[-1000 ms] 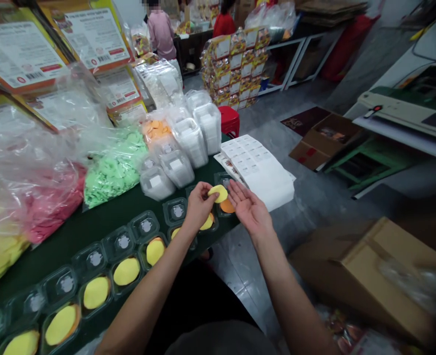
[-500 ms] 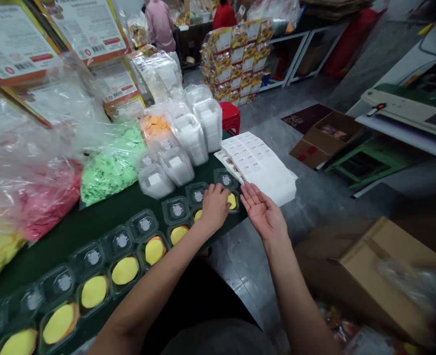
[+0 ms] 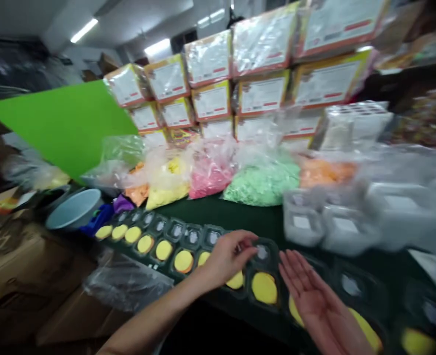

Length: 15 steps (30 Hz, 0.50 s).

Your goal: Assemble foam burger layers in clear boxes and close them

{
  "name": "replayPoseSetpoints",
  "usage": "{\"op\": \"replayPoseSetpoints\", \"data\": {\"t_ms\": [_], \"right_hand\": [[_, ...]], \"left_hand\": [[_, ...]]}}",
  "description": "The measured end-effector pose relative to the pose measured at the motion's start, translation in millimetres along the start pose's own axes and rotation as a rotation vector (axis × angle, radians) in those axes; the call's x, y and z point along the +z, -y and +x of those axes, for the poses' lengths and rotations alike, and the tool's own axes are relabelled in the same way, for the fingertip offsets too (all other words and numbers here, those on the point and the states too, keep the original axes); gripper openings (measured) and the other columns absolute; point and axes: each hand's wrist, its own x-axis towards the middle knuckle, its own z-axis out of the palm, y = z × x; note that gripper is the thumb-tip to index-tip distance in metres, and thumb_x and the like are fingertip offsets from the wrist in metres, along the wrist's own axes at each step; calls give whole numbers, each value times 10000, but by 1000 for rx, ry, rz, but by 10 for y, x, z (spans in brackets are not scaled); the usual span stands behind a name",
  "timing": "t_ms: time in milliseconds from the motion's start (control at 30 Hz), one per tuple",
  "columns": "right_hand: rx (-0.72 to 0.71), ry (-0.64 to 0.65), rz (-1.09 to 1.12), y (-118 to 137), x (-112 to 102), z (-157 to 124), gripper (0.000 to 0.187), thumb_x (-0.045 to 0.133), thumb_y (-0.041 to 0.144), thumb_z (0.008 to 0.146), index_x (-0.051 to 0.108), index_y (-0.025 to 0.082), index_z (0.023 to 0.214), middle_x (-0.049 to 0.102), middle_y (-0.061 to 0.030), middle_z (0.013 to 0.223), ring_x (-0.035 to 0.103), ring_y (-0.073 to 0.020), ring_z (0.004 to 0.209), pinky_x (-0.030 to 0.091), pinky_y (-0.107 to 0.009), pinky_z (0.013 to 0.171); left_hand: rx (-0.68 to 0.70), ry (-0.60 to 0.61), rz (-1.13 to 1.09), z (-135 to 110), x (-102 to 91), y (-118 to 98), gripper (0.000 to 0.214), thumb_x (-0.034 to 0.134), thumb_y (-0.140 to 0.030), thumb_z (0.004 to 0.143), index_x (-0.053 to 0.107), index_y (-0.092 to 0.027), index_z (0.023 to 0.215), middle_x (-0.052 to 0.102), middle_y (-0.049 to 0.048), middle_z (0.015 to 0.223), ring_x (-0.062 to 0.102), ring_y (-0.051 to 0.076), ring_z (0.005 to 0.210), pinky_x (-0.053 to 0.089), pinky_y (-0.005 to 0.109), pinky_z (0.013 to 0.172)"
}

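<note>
Yellow discs (image 3: pixel 264 288) sit in clear clamshell containers (image 3: pixel 270 257) along our dark green table (image 3: pixel 255 219). Our left hand (image 3: pixel 227 259) curls loosely, fingers parted, over the row; our right hand (image 3: pixel 316 298) spreads flat, palm showing.

The left hand (image 3: pixel 230 257), right hand (image 3: pixel 319 301) and left forearm (image 3: pixel 166 311) are bare.

Glossy clear plastic boxes (image 3: pixel 270 257), smooth matt yellow discs (image 3: pixel 264 287).
</note>
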Motion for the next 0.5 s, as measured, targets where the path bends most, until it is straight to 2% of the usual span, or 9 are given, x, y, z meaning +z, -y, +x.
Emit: {"op": "replayPoseSetpoints", "data": {"t_ms": [100,167,233,300,367,433,500], "right_hand": [[87,137,-82,-401,435,230,338,613,389,811,768,360,1109,644,-65,1404,519,-268,1383,416,-453,1184],[87,200,-129,-573,688,377,309,629,472,804,786,390,1056,666,-58,1373,518,-273,1381,446,-424,1165],[69,242,-163,-643,925,510,317,655,527,788,794,393,1039,686,-61,1344,527,-294,1373,435,-432,1170],[34,263,-195,-617,1164,631,332,711,513,763,799,357,1043,715,-81,1294,549,-326,1354,386,-475,1199],[-59,253,-230,-514,1419,758,316,768,461,750,803,310,1026,750,-102,1221,585,-341,1320,343,-496,1221],[-219,255,-258,-359,1702,919,284,801,392,752,796,265,1007,772,-106,1159,617,-332,1285,318,-500,1235],[-410,304,-297,-186,2016,1142,273,792,351,780,774,231,1024,780,-87,1123,639,-311,1252,332,-512,1225]], "left_hand": [[-34,-278,70,141,-988,300,230,583,-352,958,687,-213,1110,706,38,879,638,163,765,493,262,700],[43,-499,187,463,-1528,444,217,569,-345,959,669,-199,1083,692,34,874,626,155,757,490,259,717],[113,-568,299,956,-1886,545,199,551,-318,962,659,-192,1072,692,41,899,640,159,791,500,264,763],[134,-499,372,1542,-2037,622,204,512,-268,972,644,-181,1100,710,69,992,667,174,884,515,277,830],[40,-352,505,2102,-2016,700,251,448,-193,981,627,-158,1154,702,121,1151,665,201,1040,508,311,929],[-35,-240,558,2517,-1869,799,258,468,-118,934,647,-110,1120,708,177,1146,666,254,1084,503,369,964],[-73,-116,580,2713,-1627,912,226,550,-74,852,681,-96,1035,734,186,1052,688,290,1027,520,387,929]]}}
